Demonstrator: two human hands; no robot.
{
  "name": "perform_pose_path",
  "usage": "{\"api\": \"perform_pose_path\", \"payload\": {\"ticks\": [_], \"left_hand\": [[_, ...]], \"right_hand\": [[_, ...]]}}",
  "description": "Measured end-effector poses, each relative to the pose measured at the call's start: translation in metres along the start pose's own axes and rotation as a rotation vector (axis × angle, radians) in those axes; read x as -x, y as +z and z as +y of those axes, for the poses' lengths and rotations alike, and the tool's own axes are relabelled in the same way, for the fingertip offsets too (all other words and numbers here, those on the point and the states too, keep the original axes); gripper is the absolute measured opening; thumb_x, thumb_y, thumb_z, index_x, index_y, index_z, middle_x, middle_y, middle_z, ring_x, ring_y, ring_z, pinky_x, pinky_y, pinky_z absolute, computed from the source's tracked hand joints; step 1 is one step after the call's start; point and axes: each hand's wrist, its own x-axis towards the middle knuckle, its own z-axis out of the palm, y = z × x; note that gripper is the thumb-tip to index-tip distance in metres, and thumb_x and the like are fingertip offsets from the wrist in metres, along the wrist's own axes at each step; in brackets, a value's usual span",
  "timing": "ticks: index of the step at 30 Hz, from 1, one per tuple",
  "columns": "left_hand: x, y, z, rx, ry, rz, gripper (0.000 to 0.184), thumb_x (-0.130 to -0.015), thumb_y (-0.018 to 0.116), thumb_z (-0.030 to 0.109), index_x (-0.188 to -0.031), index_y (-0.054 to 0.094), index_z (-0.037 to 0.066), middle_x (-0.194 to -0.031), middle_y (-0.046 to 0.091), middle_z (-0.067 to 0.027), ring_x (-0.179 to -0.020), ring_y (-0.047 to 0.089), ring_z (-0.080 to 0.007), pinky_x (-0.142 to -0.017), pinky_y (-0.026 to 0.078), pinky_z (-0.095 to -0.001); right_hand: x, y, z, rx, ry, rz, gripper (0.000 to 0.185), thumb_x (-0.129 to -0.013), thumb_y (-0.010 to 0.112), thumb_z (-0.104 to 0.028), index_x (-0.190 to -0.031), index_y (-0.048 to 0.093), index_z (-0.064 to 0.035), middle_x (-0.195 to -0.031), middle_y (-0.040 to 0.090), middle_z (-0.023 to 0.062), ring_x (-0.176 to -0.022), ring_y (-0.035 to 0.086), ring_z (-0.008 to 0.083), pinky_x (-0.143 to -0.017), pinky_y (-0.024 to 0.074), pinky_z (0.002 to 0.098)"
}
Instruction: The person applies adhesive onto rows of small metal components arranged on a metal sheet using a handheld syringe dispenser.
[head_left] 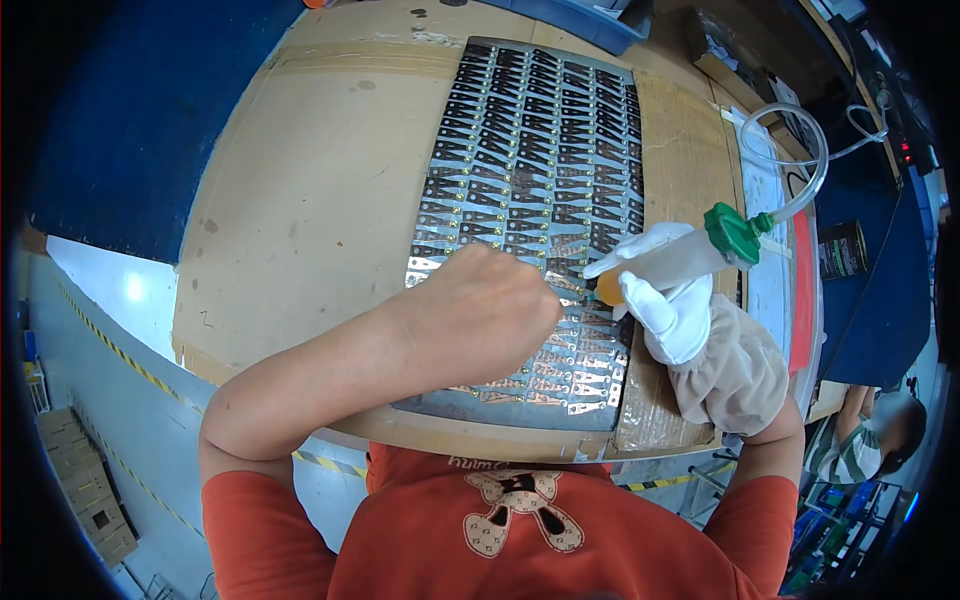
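A flat metal plate (520, 411) lies before me, covered with rows of small wedge-shaped metal pieces (520, 130), many with a yellowish dot. My right hand (680, 320), in a white glove, is closed around a dispensing syringe (672, 263) with amber contents near its tip. The syringe slants, its tip low over the pieces and its green cap (735, 234) up to the right. My left hand (490, 305) is bare and curled into a fist over the plate, left of the tip. Its fingertips are turned under, hiding whatever they hold.
Cardboard (310, 190) covers the worktop beside the plate. From the green cap a clear hose (820, 160) loops to the upper right. A blue bin (585, 22) stands at the back, a dark can (842, 250) at the right. Another person (855, 440) is at lower right.
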Motion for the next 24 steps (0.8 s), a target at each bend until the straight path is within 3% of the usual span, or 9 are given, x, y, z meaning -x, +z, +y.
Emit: {"api": "perform_pose_path", "payload": {"ticks": [8,24], "left_hand": [[-0.0012,0.002,-0.0014,0.025,-0.001,0.011,0.008,-0.072,0.056,0.008,-0.075,0.06,0.002,-0.063,0.06,-0.0153,-0.059,0.061,-0.0292,-0.05,0.047,-0.0384],[-0.0007,0.0025,-0.0022,0.024,0.01,0.028,0.013,-0.073,0.056,0.008,-0.081,0.063,0.002,-0.061,0.059,-0.0147,-0.057,0.061,-0.0282,-0.05,0.047,-0.0382]], "right_hand": [[0.0004,-0.0002,-0.0033,0.007,0.053,-0.023,0.026,-0.071,0.067,-0.009,-0.092,0.053,-0.0013,-0.081,0.062,0.008,-0.075,0.058,0.0152,-0.067,0.0469,0.0299],[-0.0018,-0.0029,0.0021,0.024,-0.021,-0.063,0.026,-0.074,0.065,-0.011,-0.094,0.051,-0.0005,-0.082,0.062,0.0085,-0.077,0.059,0.0159,-0.069,0.0466,0.0298]]}}
